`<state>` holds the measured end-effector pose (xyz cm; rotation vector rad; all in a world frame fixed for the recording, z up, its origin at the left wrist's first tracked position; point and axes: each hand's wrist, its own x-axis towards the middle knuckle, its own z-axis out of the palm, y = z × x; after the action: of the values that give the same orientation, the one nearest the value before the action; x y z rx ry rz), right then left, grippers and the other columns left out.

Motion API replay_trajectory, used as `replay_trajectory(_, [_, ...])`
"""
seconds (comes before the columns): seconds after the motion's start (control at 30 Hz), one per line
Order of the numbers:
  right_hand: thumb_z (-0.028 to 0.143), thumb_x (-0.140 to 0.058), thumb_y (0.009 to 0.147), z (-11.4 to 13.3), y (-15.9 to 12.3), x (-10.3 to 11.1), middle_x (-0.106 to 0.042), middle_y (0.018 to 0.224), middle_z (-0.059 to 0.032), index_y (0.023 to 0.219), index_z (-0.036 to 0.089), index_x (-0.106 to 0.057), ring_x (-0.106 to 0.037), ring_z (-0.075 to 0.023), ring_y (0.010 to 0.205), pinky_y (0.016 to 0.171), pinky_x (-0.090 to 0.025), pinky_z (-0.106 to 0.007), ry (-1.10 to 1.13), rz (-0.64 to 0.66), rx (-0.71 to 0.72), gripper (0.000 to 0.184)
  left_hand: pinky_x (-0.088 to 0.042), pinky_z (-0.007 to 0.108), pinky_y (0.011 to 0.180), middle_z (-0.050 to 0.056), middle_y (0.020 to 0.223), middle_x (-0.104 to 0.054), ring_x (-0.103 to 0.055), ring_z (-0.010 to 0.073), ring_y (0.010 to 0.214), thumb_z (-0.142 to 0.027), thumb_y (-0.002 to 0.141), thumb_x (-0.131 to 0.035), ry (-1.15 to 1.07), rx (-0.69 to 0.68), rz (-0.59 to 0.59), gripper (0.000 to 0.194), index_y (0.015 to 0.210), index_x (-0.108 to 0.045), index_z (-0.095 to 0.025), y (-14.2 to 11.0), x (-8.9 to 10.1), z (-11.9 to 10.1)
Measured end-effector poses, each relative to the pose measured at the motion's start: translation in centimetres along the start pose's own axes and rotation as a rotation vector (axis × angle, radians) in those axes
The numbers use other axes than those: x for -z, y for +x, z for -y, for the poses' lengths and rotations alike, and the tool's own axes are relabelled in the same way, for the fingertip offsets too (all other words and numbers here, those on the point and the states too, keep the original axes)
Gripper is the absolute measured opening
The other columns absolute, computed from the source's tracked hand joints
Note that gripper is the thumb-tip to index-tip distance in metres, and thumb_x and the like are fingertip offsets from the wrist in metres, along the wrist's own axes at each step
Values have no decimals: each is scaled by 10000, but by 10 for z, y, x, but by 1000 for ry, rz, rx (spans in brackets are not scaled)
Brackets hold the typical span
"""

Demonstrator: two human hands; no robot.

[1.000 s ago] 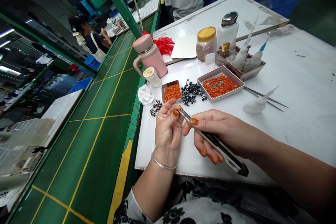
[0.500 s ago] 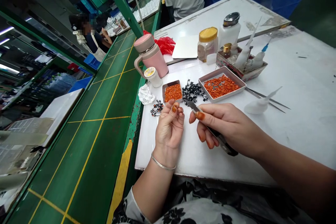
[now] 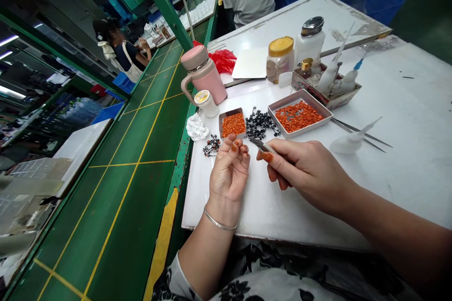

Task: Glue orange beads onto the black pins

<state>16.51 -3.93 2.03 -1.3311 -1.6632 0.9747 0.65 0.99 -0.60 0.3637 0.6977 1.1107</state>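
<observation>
My left hand (image 3: 229,171) is raised over the near edge of the white table, thumb and fingertips pinched together; whatever is between them is too small or hidden to make out. Close beside those fingertips is the tip of a utility knife (image 3: 262,146), gripped in my right hand (image 3: 310,169) with the blade pointing left. Beyond my hands lies a heap of small black stemmed parts (image 3: 261,123). A smaller pile of black parts with orange bits (image 3: 211,146) sits left of my left hand. Two shallow trays hold orange pieces: a small tray (image 3: 221,127) and a larger tray (image 3: 310,127).
Tweezers (image 3: 374,138) and a white nozzle bottle (image 3: 348,143) lie on the right. A box of bottles (image 3: 348,99), a yellow-lidded jar (image 3: 280,59) and a pink mug (image 3: 208,77) stand farther back. A green conveyor belt (image 3: 123,188) runs along the left; other people work beyond.
My right hand has turned the knife, so its dark handle end no longer shows and its fingers curl more tightly. My left hand stays pinched in nearly the same place.
</observation>
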Motion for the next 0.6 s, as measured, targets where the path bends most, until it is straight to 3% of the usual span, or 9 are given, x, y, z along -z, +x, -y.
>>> replay_trajectory(0.13, [380, -533, 915, 0, 1, 0, -529, 513, 16, 654, 147, -547, -468, -64, 448, 460, -320, -212, 108, -17, -52, 350, -541, 111, 641, -32, 755, -687, -647, 41, 668, -155, 663, -786, 325, -223, 58, 289, 907, -636, -187, -7, -5, 5])
replay_trajectory(0.27, [412, -601, 874, -2, 2, 3, -543, 566, 1, 739, 130, -567, -443, -60, 429, 415, -303, -190, 540, 92, -223, 314, -566, 171, 708, -17, 815, -718, -685, 86, 741, -127, 701, -748, 811, -651, 104, 288, 959, -670, -228, -19, -6, 10])
replay_trajectory(0.4, [404, -629, 853, -9, 4, 3, -548, 581, -12, 697, 116, -543, -416, -41, 411, 397, -279, -168, 733, 142, -296, 339, -571, 231, 809, -8, 918, -722, -692, 111, 837, -76, 711, -718, 1148, -999, 165, 408, 1068, -677, -269, -26, -2, 11])
replay_trajectory(0.5, [378, -659, 830, -12, 5, 3, -521, 553, -1, 708, 112, -552, -388, -33, 405, 392, -276, -158, 782, 150, -333, 312, -560, 246, 856, -11, 944, -723, -685, 115, 880, -40, 690, -721, 1249, -1118, 216, 526, 1148, -650, -290, -28, -3, 9])
replay_trajectory(0.6, [339, -683, 810, -11, 4, 2, -486, 520, 20, 780, 114, -584, -369, -32, 405, 392, -283, -149, 820, 151, -366, 248, -558, 268, 877, -17, 935, -724, -687, 124, 871, -23, 665, -734, 1229, -1132, 198, 608, 1190, -625, -309, -29, -5, 8])
